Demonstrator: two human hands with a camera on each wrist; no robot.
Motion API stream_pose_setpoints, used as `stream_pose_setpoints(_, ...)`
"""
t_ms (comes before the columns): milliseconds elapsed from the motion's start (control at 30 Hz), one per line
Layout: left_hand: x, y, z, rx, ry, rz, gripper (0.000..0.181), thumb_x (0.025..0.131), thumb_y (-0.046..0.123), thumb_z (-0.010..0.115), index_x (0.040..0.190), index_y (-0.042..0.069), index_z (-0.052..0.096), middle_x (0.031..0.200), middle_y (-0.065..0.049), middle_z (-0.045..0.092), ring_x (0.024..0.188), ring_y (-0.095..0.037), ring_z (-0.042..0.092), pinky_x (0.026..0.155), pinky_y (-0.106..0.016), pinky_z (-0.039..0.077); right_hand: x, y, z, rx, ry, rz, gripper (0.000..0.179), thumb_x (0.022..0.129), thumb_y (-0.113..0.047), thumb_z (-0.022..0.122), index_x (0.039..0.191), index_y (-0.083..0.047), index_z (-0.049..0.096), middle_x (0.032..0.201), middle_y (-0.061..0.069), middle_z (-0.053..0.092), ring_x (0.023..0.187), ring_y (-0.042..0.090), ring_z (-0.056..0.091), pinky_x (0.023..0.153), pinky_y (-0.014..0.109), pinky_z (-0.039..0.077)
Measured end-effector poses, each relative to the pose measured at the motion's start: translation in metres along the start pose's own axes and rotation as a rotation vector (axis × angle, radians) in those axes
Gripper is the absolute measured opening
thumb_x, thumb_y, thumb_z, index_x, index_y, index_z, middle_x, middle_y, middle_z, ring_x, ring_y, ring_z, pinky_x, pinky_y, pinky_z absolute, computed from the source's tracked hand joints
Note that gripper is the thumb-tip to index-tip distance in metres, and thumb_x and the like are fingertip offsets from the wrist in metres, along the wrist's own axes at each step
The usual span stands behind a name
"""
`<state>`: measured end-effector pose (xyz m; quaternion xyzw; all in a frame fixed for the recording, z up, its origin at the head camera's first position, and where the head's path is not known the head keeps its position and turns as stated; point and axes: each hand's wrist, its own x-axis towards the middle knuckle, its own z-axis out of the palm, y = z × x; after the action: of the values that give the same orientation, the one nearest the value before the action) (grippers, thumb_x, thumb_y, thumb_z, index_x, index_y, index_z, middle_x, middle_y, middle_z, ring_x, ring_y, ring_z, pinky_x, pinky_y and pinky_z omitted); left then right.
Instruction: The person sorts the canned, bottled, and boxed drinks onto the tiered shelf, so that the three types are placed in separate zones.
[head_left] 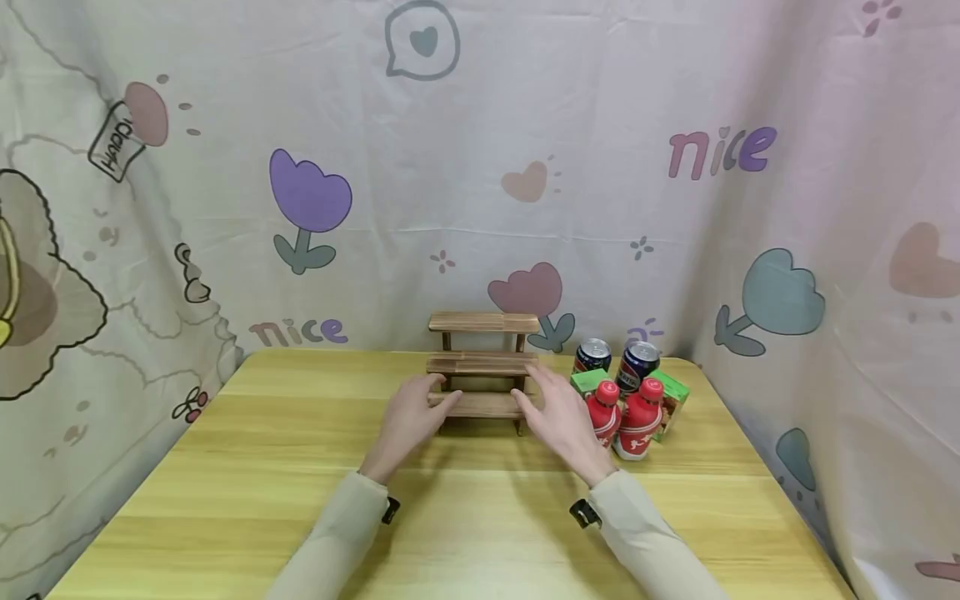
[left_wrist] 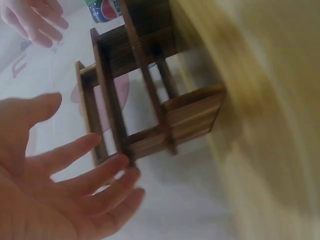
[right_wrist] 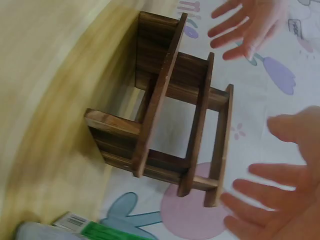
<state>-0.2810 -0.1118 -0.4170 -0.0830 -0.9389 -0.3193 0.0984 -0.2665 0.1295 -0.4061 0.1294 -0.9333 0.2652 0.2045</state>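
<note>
Landmark: the three-tier wooden stand [head_left: 482,364], upright on the table [head_left: 480,533].

Nearest: two pale sleeves [head_left: 630,518], reaching in from either side of the space before the stand. A dark wrist piece [head_left: 585,513] shows at each cuff.

Left hand [head_left: 408,417]: at the stand's left end. Fingers parted and slightly bent, thumb held off; nothing pinched. Right hand [head_left: 561,417]: at the right end, fingers spread, thumb apart, nothing gripped. Fingertip contact with the wood: cannot tell. The mirrored posture probably keeps the stand centred, one hand per end.

The stand itself has its lowest tier toward the person, each tier behind set higher; presumably so a back row would show above a front one. All three tiers bare.

Right of the stand, beyond the right hand: two red bottles [head_left: 641,421] upright, the left one partly hidden by that hand. Behind them, two green cartons [head_left: 588,381], then two dark cans [head_left: 637,365]. The tight cluster probably serves to keep everything within the right hand's reach.

Farthest: printed cloth [head_left: 465,125], hanging behind the stand.
</note>
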Motion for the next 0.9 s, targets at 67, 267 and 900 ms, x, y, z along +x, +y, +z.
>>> stream_pose_setpoints(67,0.002,-0.006,0.001,-0.108,-0.007,-0.025,0.052,0.094,0.047,0.061,0.13,0.009,0.06,0.131,-0.012,0.061,0.117,-0.033,0.059,0.1,-0.052,0.048,-0.002,0.002,0.001,0.08,0.035,0.013,0.049,0.094,-0.041,0.063,0.132,-0.01,0.062,0.137,0.014,0.059,0.127,0.034,0.055,0.107,0.05,0.044)
stream_pose_setpoints(267,0.009,-0.024,0.001,-0.33,0.014,-0.101,0.038,0.093,0.039,0.065,0.121,0.012,0.065,0.121,-0.01,0.066,0.112,-0.028,0.059,0.092,-0.047,0.052,-0.008,0.01,0.001,0.304,0.121,0.045,0.03,0.092,-0.028,0.069,0.115,-0.008,0.072,0.113,0.01,0.072,0.102,0.028,0.069,0.087,0.041,0.058)
stream_pose_setpoints(900,0.023,-0.058,0.018,-0.723,-0.188,-0.279,0.04,0.092,0.011,0.067,0.129,0.002,0.056,0.13,-0.023,0.053,0.088,-0.023,0.059,0.078,-0.039,0.055,-0.035,0.015,-0.042,0.646,0.432,0.003,0.008,0.088,0.003,0.068,0.094,0.005,0.073,0.085,0.023,0.072,0.07,0.001,0.067,0.063,0.011,0.054)
